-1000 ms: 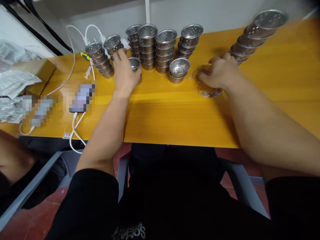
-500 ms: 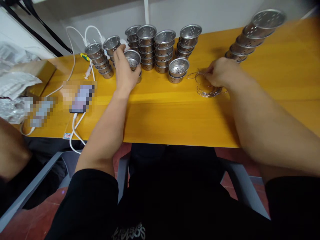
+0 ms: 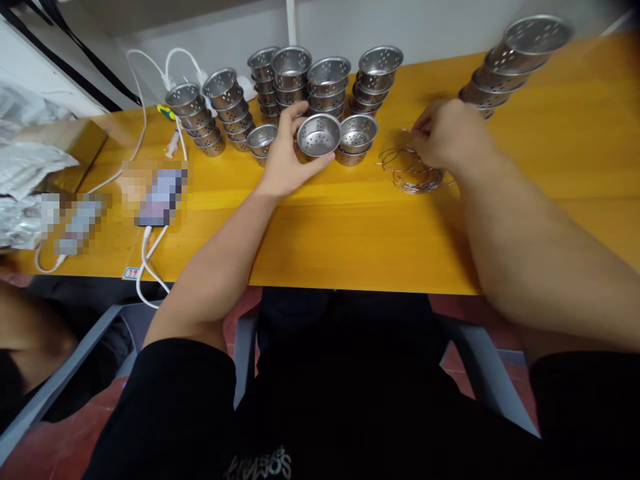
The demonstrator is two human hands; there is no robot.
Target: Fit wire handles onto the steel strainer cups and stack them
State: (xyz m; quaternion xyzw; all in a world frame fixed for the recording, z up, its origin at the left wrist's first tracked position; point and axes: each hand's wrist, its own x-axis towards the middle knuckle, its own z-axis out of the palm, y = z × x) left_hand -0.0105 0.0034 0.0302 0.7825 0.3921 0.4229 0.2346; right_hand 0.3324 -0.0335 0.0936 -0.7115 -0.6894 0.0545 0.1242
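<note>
Held in my left hand [image 3: 290,150] is a perforated metal cup [image 3: 319,137], its open mouth up, thumb at the near side and fingers at the far side. Left of that hand stands another perforated cup [image 3: 262,139], partly hidden by it. Just right of the held cup is a short stack of two perforated cups [image 3: 357,137]. My right hand [image 3: 445,137] is closed in a pinch at the upper edge of a loose pile of thin wire rings [image 3: 419,180]. A thin bit of wire shows by its fingertips, blurred.
Tall stacks of perforated cups [image 3: 327,87] line the back of the yellow table [image 3: 350,233]; a leaning stack [image 3: 517,60] stands at the far right. At left are a phone [image 3: 163,197] with white cables, a cardboard box [image 3: 75,150] and another person's arm [image 3: 30,333].
My left hand has lifted the cup off the one below it and carried it right, beside the two-cup stack. My right hand has risen slightly from the wire rings.
</note>
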